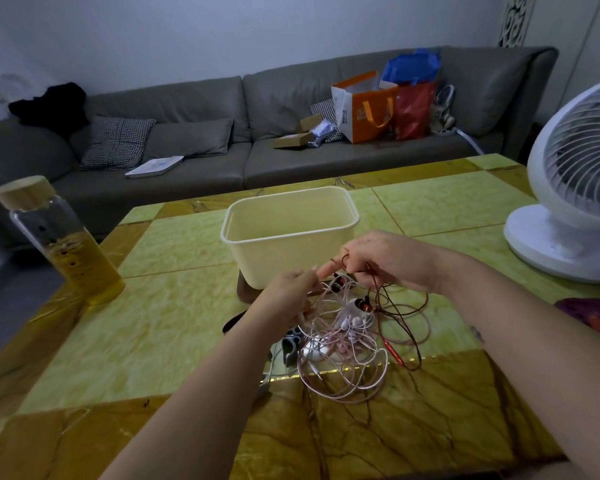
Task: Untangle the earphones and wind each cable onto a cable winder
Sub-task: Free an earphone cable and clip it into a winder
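Note:
A tangle of earphone cables lies on the yellow-green table (pixel 160 327) in front of me. Pink-white cables (pixel 343 372) loop toward the near side, and dark red cables (pixel 407 318) spread to the right. A red earbud (pixel 365 306) hangs in the middle of the knot. My right hand (pixel 378 258) pinches the dark red cable and lifts it above the pile. My left hand (pixel 288 296) grips pink-white strands at the tangle's left side. A grey cable winder (pixel 290 344) lies just left of the pile, partly hidden by my left forearm.
A cream plastic tub (pixel 343 233) stands just behind my hands. A glass bottle (pixel 59 244) with yellow liquid is at the left, a white fan (pixel 575 188) at the right, a purple object (pixel 593 315) at the right edge. A grey sofa (pixel 194 161) runs behind the table.

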Demonstrator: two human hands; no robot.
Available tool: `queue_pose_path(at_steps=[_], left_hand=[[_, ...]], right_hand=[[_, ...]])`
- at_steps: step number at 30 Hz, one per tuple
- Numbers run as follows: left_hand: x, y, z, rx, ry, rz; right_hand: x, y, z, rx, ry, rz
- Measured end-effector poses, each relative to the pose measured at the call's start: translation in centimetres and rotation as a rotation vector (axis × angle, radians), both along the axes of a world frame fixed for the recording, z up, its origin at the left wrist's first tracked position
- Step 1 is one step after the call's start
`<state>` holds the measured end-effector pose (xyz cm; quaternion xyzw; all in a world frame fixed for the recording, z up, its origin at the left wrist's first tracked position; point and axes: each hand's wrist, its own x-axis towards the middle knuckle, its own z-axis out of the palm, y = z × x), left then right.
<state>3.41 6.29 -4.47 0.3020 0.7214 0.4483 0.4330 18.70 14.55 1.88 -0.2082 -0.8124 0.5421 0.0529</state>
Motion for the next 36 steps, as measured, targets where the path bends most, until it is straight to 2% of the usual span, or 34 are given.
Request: queue_pose_path(at_steps=[4, 9, 13, 18, 24, 29, 31, 36], left_hand=[[0.1, -0.2, 0.2, 0.031, -0.218, 0.001], [0.2, 0.0, 0.0, 0.035, -0.419, 0.085], [0.9, -0.5, -0.3, 0.034, -0.514, 0.066], [1.5, -0.8, -0.6, 0.064, -0.623, 0.057], [1.3, -1.6, -1.0, 0.189, -0.561, 0.011], [1.0, -2.1, -1.0, 0.260, -0.491, -0.103], [1.1, -2.3, -0.8, 0.274, -0.469, -0.175], [0.8, -2.2, -1.0, 0.293, -0.464, -0.274]], right_hand=[[0.0, 0.1, -0.2, -0.058, 0.052, 0.028], [-0.1, 0.1, -0.5, -0.058, 0.004, 0.039], [-0.6, -0.6, -0.1, 0.024, 0.030, 0.065], [-1.3, -1.1, 0.2, 0.163, -0.071, 0.099], [-1.0, -0.6, -0.1, 0.086, 0.125, -0.072], [-1.0, -0.3, -0.4, -0.181, 0.264, -0.191], [-1.1, -0.3, -0.4, -0.277, 0.275, -0.183], [-1.5, -0.8, -0.5, -0.312, 0.244, -0.160]])
